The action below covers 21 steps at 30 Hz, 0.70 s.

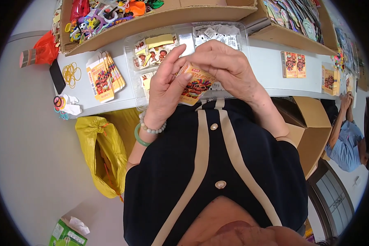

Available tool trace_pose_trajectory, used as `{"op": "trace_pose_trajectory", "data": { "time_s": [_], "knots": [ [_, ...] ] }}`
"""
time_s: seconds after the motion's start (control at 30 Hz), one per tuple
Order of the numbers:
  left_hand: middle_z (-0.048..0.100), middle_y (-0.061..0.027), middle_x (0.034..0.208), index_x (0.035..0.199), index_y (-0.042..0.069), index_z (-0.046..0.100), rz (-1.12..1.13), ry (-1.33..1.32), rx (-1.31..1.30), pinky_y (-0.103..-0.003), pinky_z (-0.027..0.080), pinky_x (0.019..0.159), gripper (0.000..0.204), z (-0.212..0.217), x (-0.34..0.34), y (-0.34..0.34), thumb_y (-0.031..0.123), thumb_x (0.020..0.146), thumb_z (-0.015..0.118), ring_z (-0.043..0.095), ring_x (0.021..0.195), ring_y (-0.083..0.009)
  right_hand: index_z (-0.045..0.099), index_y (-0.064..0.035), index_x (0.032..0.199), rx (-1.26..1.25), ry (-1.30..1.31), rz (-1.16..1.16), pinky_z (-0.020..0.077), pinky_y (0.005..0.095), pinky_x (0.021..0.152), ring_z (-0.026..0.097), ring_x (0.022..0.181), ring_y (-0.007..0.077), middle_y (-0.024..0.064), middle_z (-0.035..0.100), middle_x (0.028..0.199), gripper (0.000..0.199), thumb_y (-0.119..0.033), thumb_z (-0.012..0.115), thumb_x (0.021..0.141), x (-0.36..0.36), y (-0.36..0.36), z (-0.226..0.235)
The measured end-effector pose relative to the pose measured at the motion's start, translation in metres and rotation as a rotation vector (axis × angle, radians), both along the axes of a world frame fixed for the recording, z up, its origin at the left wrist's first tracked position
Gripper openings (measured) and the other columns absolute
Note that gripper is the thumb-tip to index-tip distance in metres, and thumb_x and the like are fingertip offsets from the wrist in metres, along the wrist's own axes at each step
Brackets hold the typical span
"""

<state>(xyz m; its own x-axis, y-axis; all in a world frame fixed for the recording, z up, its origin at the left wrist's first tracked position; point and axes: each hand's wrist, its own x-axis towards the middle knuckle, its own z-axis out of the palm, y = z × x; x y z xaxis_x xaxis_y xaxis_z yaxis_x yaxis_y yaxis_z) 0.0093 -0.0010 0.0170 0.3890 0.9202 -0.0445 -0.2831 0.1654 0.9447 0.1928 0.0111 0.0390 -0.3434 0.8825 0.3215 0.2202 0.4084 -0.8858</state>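
Note:
Between my hands, just in front of my chest, is a small orange-yellow cardboard box [196, 87] printed with a cartoon figure in sunglasses. My left hand [167, 84] grips its left side, the thumb lying across the front. Bent fingers of my right hand [229, 67] press together at the box's upper edge; their tips and that end of the box are partly hidden. Beyond the hands stands a clear plastic tray [129, 57]. Cards with small figures and yellow slips [160, 41] lie in its left part, small white printed packets [221, 35] in its right.
Left of the tray are stacked flat boxes [104, 78], rubber bands [71, 75] and a phone [57, 77]. Large cartons [168, 17] of trinkets line the back. Two more boxes [294, 64] lie right. A yellow sack [100, 151] hangs below the table; another person [345, 143] works far right.

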Motion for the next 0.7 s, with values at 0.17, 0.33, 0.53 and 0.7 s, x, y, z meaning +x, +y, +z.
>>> {"op": "trace_pose_trajectory", "data": {
  "time_s": [0.17,0.33,0.53,0.7],
  "knots": [
    [0.054,-0.0132,0.123,0.138,0.000,0.029,-0.102,-0.060,-0.064,-0.026,0.043,0.092,0.052,-0.004,-0.003,0.004,-0.002,0.091,0.050,0.053,0.109,-0.0136,0.063,-0.0019,0.096,-0.083,-0.118,0.114,0.0476,0.0305,0.078,0.059,0.092,0.0232,0.0098,0.059,0.101,0.016,0.003,0.060,0.081,0.008,0.005,0.001],
    [0.056,-0.0125,0.120,0.139,0.002,0.027,-0.159,-0.098,-0.108,-0.025,0.044,0.091,0.054,-0.008,-0.001,0.009,-0.002,0.091,0.050,0.054,0.107,-0.0128,0.060,-0.0025,0.095,-0.057,-0.163,0.189,0.0476,0.0314,0.077,0.059,0.093,0.0239,0.0101,0.058,0.102,0.019,0.007,0.058,0.078,0.016,0.016,0.001],
    [0.059,-0.0112,0.116,0.140,0.004,0.026,-0.165,-0.099,-0.137,-0.025,0.044,0.090,0.056,-0.013,0.002,0.009,-0.004,0.090,0.050,0.054,0.105,-0.0124,0.059,-0.0030,0.091,-0.108,-0.291,0.315,0.0471,0.0325,0.078,0.059,0.095,0.0251,0.0098,0.058,0.104,0.021,0.009,0.054,0.074,0.022,0.031,0.008],
    [0.058,-0.0119,0.116,0.141,0.004,0.025,-0.146,-0.119,-0.138,-0.025,0.045,0.088,0.057,-0.020,0.001,0.011,-0.004,0.090,0.050,0.055,0.104,-0.0121,0.056,-0.0027,0.087,-0.186,-0.386,0.374,0.0465,0.0321,0.081,0.058,0.096,0.0252,0.0107,0.058,0.105,0.015,0.007,0.055,0.075,0.018,0.032,0.001]
  ]
}}
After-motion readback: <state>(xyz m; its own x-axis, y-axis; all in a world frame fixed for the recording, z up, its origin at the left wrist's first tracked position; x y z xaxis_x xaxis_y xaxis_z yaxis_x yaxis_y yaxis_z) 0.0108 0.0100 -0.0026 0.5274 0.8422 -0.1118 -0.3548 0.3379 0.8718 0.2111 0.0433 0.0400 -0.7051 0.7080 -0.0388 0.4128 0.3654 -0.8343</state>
